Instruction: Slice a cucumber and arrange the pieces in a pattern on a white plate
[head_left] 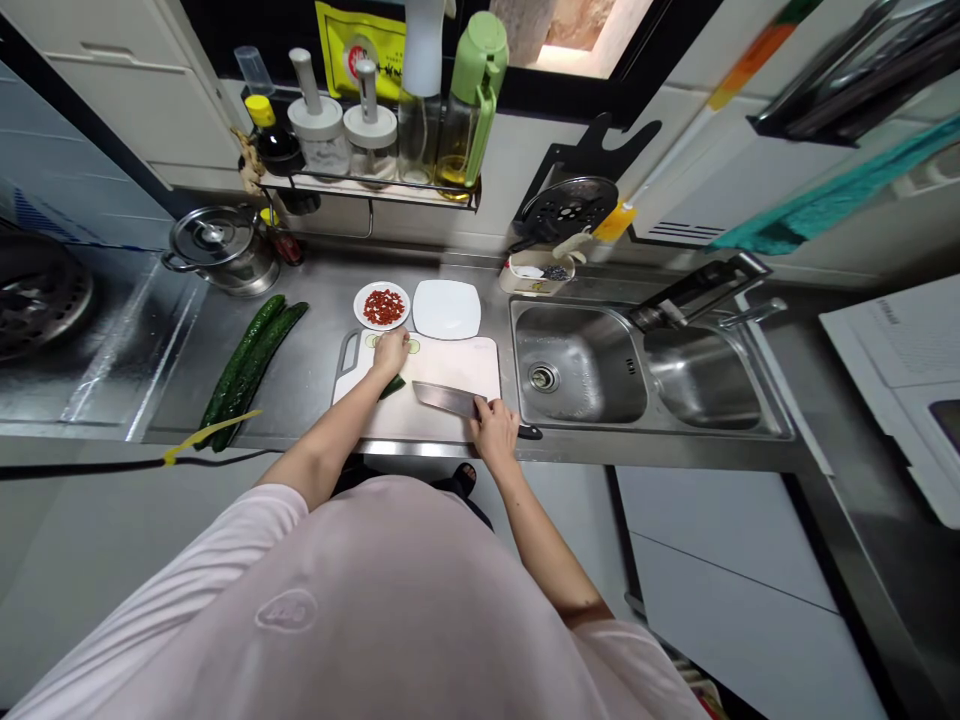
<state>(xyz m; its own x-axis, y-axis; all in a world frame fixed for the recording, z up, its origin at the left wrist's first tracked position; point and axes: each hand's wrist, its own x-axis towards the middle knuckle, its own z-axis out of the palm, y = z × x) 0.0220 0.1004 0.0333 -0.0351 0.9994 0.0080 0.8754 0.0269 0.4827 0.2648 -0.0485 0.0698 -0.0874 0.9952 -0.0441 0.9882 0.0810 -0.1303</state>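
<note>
Nearest to the body, the handle of the knife (444,398) is clamped in the fingers of the right hand (495,428). The blade is pointed across the cutting board (469,362) toward the left forearm (349,415), so a cut could be caused by a careless sideways movement. The cucumber piece (392,386) is seen on the board beside this forearm, nearer than the left fingers; by a brush of the arm it might be rolled. Farther, cucumber slices (415,346) are spread on both sides of the left hand (391,352); its fingers are bent downward, but whether a slice is pinched cannot be told. Beyond, the chilli plate (383,306) could be tipped if bumped.
</note>
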